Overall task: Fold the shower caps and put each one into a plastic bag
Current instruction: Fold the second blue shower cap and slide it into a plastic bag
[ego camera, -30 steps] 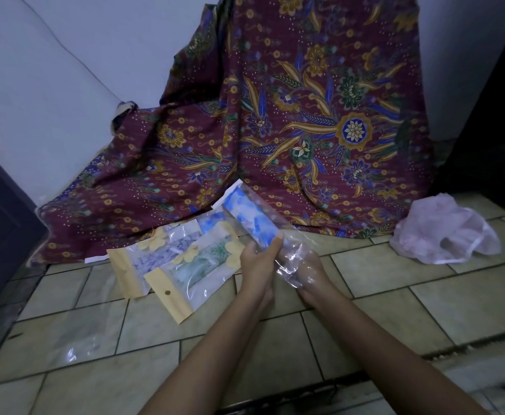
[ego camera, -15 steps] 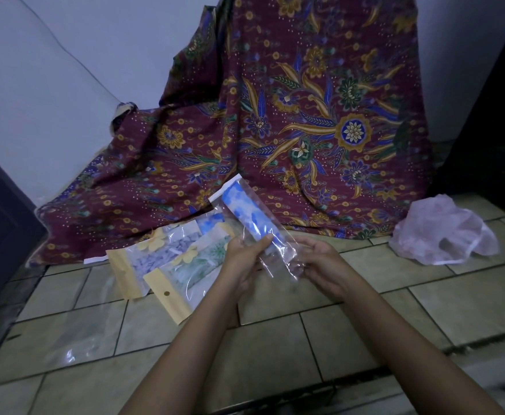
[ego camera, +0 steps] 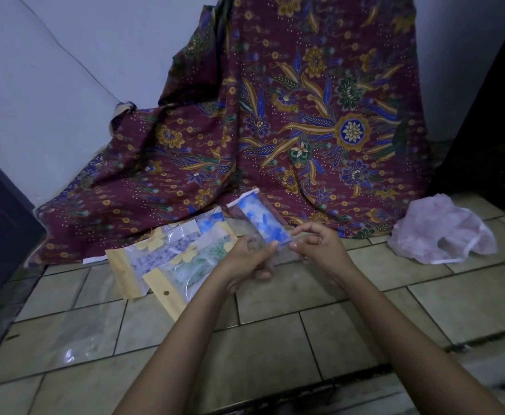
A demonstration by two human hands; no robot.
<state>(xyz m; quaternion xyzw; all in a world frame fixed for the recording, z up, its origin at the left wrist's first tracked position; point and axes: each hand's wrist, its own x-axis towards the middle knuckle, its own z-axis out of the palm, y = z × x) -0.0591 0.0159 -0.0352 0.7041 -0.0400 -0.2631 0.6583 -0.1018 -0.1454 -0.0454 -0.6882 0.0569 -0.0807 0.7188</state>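
A clear plastic bag (ego camera: 258,218) with a folded blue-and-white shower cap inside is held above the floor tiles, its far end pointing up and away. My left hand (ego camera: 246,259) grips the bag's near end from the left. My right hand (ego camera: 317,244) pinches the same end from the right with thumb and fingers. On the floor to the left lie packed bags with yellow headers: one with a lilac cap (ego camera: 158,254), one with a green cap (ego camera: 194,266), and a third with a blue cap (ego camera: 211,220) partly hidden behind them.
A maroon flowered cloth (ego camera: 275,130) hangs down the wall and spreads over the floor behind the bags. A crumpled pink plastic bag (ego camera: 442,232) lies at the right. An empty clear bag (ego camera: 71,333) lies flat on the tiles at the lower left. A dark door edge stands at far left.
Both hands carried the bag with the blue cap slightly left and up. My right hand moved from under the bag to pinching its near end beside my left hand.
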